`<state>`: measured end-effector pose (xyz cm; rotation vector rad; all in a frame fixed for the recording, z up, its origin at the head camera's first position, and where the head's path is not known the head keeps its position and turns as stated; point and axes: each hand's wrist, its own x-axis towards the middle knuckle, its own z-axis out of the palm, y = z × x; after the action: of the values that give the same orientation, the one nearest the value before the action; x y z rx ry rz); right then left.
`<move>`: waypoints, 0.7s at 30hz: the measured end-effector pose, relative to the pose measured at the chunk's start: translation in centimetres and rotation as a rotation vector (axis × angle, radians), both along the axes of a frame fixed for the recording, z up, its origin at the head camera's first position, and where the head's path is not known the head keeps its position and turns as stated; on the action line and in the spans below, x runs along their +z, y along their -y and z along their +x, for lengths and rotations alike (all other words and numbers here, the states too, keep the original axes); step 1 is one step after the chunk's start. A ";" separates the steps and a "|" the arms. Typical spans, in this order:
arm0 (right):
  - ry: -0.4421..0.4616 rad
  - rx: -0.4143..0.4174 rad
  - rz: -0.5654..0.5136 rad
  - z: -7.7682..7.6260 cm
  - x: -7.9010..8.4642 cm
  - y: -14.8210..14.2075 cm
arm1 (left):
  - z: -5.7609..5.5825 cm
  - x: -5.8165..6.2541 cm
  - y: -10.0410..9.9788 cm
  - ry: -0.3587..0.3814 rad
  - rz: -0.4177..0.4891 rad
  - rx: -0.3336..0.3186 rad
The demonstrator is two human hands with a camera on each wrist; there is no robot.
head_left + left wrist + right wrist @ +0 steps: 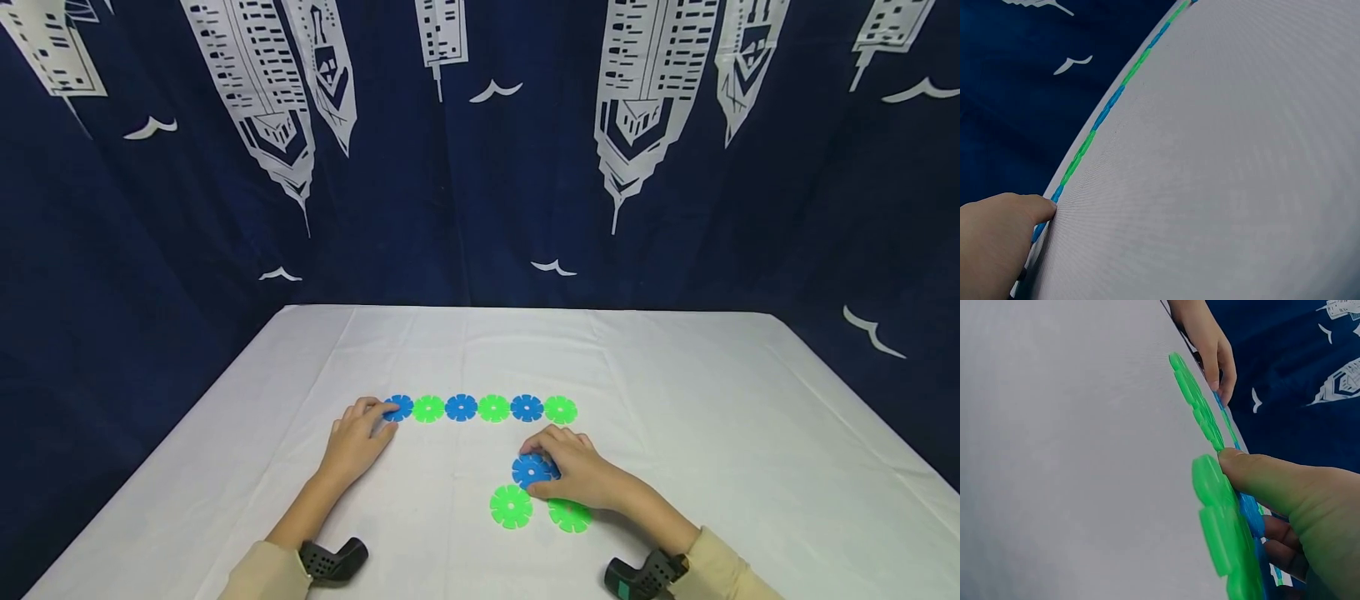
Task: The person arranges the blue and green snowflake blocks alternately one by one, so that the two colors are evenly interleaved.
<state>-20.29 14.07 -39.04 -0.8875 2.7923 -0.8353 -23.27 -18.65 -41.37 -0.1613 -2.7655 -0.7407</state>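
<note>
Flat plastic discs with notched rims lie in a row of alternating blue and green on the table. My left hand (355,442) touches the leftmost blue disc (403,407), index fingertip over it and thumb (1044,207) at its near edge. Lower right, my right hand (577,471) has its fingers at the far edge and thumb at the near edge of another blue disc (529,472), gripping it. A second blue disc (555,472) is partly hidden under that hand. Nearer me are two green discs, one to the left (512,507) and one by the thumb (570,517).
A white cloth covers the table (300,375). Behind its far edge hangs a dark blue curtain (465,208) with white buildings and birds. The row's right end is a green disc (561,409), just beyond my right fingers. Each wrist carries a black camera (333,560).
</note>
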 end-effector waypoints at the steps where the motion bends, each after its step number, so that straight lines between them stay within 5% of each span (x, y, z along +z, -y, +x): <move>1: 0.000 -0.002 -0.008 0.0 0.0 0.0 | 0.0 0.0 0.0 0.001 -0.002 -0.001; 21: 0.009 -0.048 -0.110 0.3 0.2 1.2 | 0.0 0.1 -0.1 0.001 -0.005 0.000</move>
<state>-20.03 12.89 -38.86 -0.8326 2.7942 -1.0056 -23.30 -18.51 -41.32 -0.1620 -2.7689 -0.7342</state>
